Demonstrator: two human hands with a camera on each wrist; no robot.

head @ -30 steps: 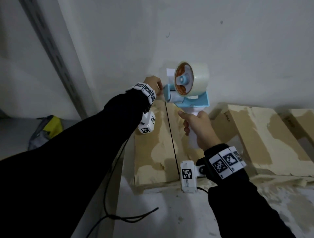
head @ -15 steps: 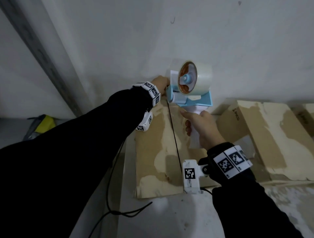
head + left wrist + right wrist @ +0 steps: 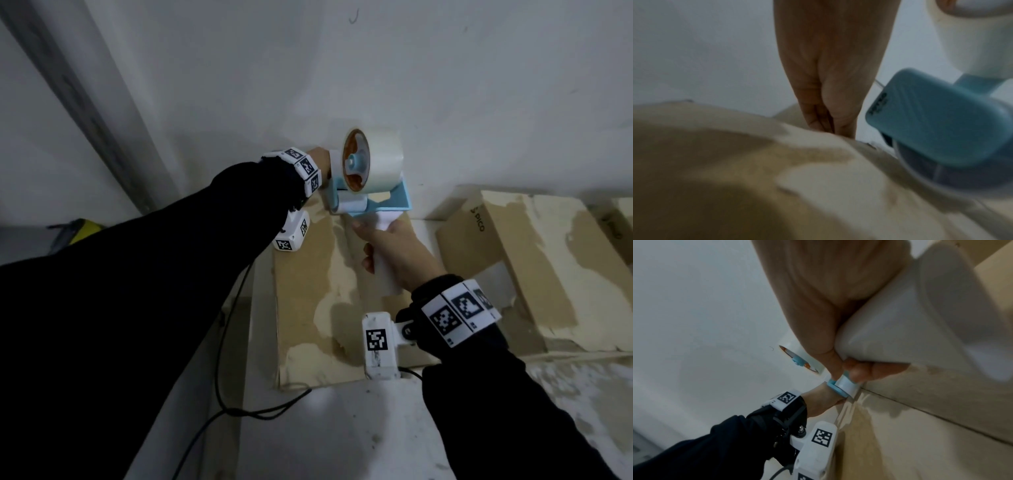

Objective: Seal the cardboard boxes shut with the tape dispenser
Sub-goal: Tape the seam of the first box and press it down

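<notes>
A blue and white tape dispenser (image 3: 370, 181) with a clear roll stands at the far edge of the nearest cardboard box (image 3: 308, 274). Its roller (image 3: 846, 384) sits at the far end of the box's centre seam. My right hand (image 3: 394, 253) grips the white handle (image 3: 920, 321). My left hand (image 3: 320, 159) is just behind the dispenser. Its fingers (image 3: 830, 97) are straight and held together, reaching down over the box's far edge (image 3: 818, 134), which hides their tips. The blue frame (image 3: 937, 116) is close on their right.
A second cardboard box (image 3: 531, 267) lies to the right, and the edge of another shows beyond it. A white wall (image 3: 376, 68) rises right behind the boxes. A black cable (image 3: 219, 377) trails over the floor at the left, and a yellow object (image 3: 82, 229) lies far left.
The dispenser has come down from above the box to its far edge. My left hand has moved with it, from the tape end to behind the far edge.
</notes>
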